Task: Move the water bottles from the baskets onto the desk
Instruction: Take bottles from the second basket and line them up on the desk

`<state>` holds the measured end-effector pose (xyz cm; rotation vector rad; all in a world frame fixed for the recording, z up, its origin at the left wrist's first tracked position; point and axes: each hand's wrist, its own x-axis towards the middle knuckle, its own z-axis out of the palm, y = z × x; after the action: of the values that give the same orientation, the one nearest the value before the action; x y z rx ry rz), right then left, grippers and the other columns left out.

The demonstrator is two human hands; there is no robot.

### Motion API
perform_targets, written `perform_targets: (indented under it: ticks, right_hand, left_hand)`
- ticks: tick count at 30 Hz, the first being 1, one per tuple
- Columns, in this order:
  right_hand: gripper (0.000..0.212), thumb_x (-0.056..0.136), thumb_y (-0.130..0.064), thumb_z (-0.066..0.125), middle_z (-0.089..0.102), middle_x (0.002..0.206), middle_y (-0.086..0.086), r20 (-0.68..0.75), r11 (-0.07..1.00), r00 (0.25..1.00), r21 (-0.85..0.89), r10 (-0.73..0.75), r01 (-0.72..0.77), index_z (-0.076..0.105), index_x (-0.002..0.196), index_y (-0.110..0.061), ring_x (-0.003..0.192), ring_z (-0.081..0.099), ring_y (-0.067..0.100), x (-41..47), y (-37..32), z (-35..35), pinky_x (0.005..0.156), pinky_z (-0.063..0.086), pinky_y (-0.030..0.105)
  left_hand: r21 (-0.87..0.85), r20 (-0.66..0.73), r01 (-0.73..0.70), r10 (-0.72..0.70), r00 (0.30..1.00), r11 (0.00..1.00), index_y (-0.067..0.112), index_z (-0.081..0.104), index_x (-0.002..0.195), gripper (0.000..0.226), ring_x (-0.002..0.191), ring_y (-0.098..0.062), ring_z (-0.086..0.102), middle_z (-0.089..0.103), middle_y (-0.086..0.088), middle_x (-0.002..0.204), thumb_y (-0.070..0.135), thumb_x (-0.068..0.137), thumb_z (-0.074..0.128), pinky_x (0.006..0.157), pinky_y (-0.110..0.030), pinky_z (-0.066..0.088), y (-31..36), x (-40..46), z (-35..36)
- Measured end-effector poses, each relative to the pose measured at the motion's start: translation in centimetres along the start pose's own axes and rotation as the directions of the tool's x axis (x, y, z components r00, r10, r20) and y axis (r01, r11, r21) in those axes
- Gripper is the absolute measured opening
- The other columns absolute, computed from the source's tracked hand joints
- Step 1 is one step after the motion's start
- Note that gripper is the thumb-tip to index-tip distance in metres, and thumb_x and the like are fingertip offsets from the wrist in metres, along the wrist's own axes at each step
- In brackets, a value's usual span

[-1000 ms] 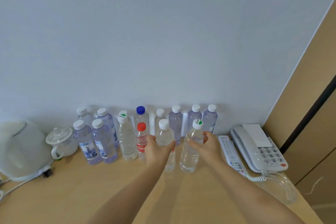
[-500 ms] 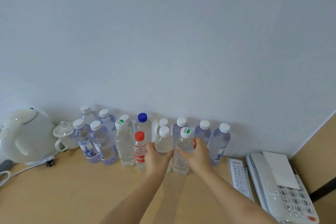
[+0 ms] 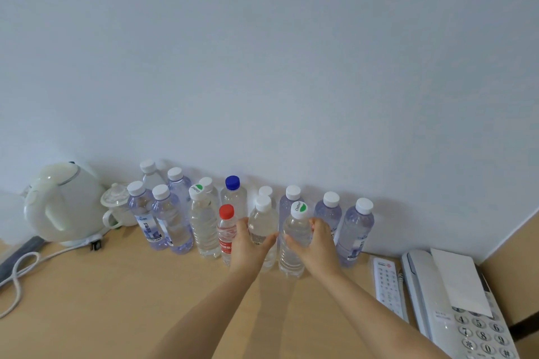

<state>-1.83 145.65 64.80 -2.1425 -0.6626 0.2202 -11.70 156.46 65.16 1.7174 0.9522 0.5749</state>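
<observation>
Several water bottles stand in two rows on the wooden desk (image 3: 122,309) against the wall. My left hand (image 3: 248,245) wraps a clear white-capped bottle (image 3: 262,224) that stands on the desk beside a small red-capped bottle (image 3: 226,230). My right hand (image 3: 319,245) grips a clear bottle with a green-and-white cap (image 3: 296,234), also standing upright on the desk. Purple-tinted bottles (image 3: 354,230) stand just right of it. No basket is in view.
A white electric kettle (image 3: 62,204) with its cord and a white lidded cup (image 3: 118,207) sit at the left. A white remote (image 3: 388,283) and a white desk telephone (image 3: 455,303) lie at the right. A beige panel borders the right edge.
Both hands moved the two bottles farther back toward the wall, into line with the front row. The camera turned left and tilted up, so the phone shifted right.
</observation>
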Motion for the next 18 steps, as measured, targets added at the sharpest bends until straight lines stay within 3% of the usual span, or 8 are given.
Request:
perform_targets:
  ticks: [3, 5, 9, 13, 16, 18]
  right_hand:
    - [0.079, 0.080, -0.052, 0.064, 0.041, 0.140, 0.003, -0.012, 0.998, 1.000, 0.055, -0.002, 0.003, 0.033, 0.139, -0.010, 0.132, 0.037, 0.019, -0.7, -0.5, -0.4, 0.104, 0.035, 0.033]
    - [0.076, 0.084, -0.052, 0.059, 0.040, 0.143, 0.007, -0.092, 0.996, 0.994, 0.059, -0.063, 0.069, 0.033, 0.141, -0.009, 0.134, 0.036, 0.021, -1.5, -1.0, -0.6, 0.105, 0.033, 0.032]
    - [0.061, 0.088, -0.045, 0.040, 0.047, 0.138, 0.015, -0.171, 0.898, 0.889, -0.203, -0.425, 0.391, 0.046, 0.132, -0.003, 0.128, 0.041, 0.026, -2.0, -2.3, -0.7, 0.103, 0.042, 0.042]
    - [0.055, 0.084, -0.031, 0.041, 0.048, 0.139, 0.016, 0.034, 0.677, 0.737, -0.368, -0.675, 0.638, 0.042, 0.132, -0.004, 0.131, 0.034, 0.025, -1.8, -5.3, 0.5, 0.107, 0.033, 0.048]
    - [0.057, 0.085, -0.028, 0.046, 0.047, 0.141, 0.017, 0.227, 0.572, 0.662, -0.355, -0.714, 0.739, 0.043, 0.135, -0.001, 0.134, 0.034, 0.027, -2.7, -7.7, 2.3, 0.114, 0.016, 0.041]
    - [0.059, 0.088, -0.025, 0.051, 0.037, 0.149, 0.016, 0.343, 0.548, 0.635, -0.323, -0.692, 0.772, 0.039, 0.140, -0.001, 0.140, 0.031, 0.029, -4.0, -9.3, 4.0, 0.118, 0.009, 0.039]
  left_hand:
    - [0.012, -0.019, -0.018, 0.018, 1.000, 1.000, 0.016, 0.047, 0.129, 0.068, 0.116, -0.012, 0.054, 0.059, 0.009, 0.120, 0.032, 0.072, 0.079, 0.095, -0.026, 0.043, -0.1, -0.7, -0.2]
    - [0.032, -0.039, -0.024, 0.026, 0.999, 0.999, 0.016, 0.039, 0.138, 0.076, 0.126, -0.007, 0.043, 0.047, 0.015, 0.129, 0.034, 0.075, 0.077, 0.102, -0.024, 0.034, 0.3, -1.6, -0.7]
    - [0.133, -0.115, -0.096, 0.111, 0.987, 0.987, 0.020, 0.032, 0.145, 0.070, 0.133, -0.012, 0.041, 0.039, 0.006, 0.147, 0.035, 0.086, 0.065, 0.103, -0.026, 0.035, 1.0, -3.0, -2.7]
    - [0.458, -0.124, -0.219, 0.306, 0.944, 0.862, 0.019, 0.032, 0.146, 0.059, 0.141, -0.010, 0.027, 0.031, 0.005, 0.153, 0.036, 0.093, 0.053, 0.111, -0.026, 0.027, 1.3, -3.9, -5.9]
    - [0.584, -0.128, -0.147, 0.269, 0.955, 0.798, 0.014, 0.033, 0.145, 0.058, 0.145, -0.013, 0.018, 0.028, 0.000, 0.154, 0.039, 0.095, 0.047, 0.114, -0.027, 0.020, 0.9, -5.1, -8.9]
    - [0.628, -0.155, -0.078, 0.223, 0.962, 0.774, 0.012, 0.036, 0.144, 0.059, 0.145, -0.013, 0.019, 0.031, -0.001, 0.153, 0.043, 0.094, 0.046, 0.115, -0.027, 0.021, -0.3, -6.6, -11.5]
